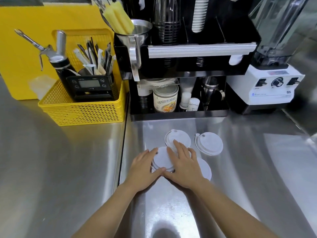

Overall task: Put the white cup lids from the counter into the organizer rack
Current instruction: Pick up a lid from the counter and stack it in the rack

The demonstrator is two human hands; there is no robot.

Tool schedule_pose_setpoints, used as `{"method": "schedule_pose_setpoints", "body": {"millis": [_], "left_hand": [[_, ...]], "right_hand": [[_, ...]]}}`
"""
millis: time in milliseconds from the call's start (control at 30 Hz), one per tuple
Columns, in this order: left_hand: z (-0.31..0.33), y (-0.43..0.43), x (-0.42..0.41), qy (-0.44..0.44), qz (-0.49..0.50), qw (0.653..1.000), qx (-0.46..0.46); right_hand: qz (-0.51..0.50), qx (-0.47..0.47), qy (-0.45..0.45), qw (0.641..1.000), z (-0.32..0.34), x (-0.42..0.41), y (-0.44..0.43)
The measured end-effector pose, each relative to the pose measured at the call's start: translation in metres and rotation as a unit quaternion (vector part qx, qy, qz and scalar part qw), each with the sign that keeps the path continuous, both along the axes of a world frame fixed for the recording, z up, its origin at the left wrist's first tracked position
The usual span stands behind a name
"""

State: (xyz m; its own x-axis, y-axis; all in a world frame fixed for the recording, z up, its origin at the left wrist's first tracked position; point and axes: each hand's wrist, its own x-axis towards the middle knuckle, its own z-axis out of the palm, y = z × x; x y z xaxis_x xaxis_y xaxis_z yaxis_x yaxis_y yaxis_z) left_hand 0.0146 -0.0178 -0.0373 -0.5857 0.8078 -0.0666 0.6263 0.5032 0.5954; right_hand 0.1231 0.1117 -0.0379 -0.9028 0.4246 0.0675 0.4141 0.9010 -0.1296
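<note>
Both hands are down on the steel table [240,169], working a cluster of white cup lids just in front of the black organizer rack [188,66]. The left hand [143,170] curls around the near-left lid [162,158], fingers along its left rim and thumb tucked under the front edge, so that grip is closed on the lid, which looks like a small stack lying flat. The right hand [184,166] lies spread across the middle, palm down, fingers fanned wide over the lids; whether it actually grips anything, I cannot tell, it simply presses flat. Its fingertips reach onto a second lid [178,137], which lies behind the first one and nearer the rack. A third lid [209,143] sits alone to the right, apart from both hands, its small tab pointing to the back left. A fourth lid [205,169] peeks out from beneath the right hand's outer edge. To the left of the rack stands a yellow basket [82,110] holding a scale and wrapped straws, and to the right, a white blender base [267,85] with its clear jug on top.
</note>
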Motion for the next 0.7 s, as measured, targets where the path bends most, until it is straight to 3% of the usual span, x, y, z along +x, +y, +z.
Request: {"method": "schedule_pose_setpoints", "body": {"millis": [400, 500, 700], "left_hand": [[0.002, 0.003, 0.008, -0.073, 0.043, 0.995, 0.059], [0.005, 0.007, 0.009, -0.075, 0.036, 0.995, 0.059], [0.048, 0.032, 0.006, 0.012, 0.019, 0.992, 0.126]], "right_hand": [[0.006, -0.124, -0.033, 0.992, 0.016, -0.001, 0.009], [0.003, -0.173, -0.001, 0.985, 0.021, 0.004, 0.013], [-0.010, -0.238, 0.138, 0.961, 0.049, 0.000, 0.036]]}}
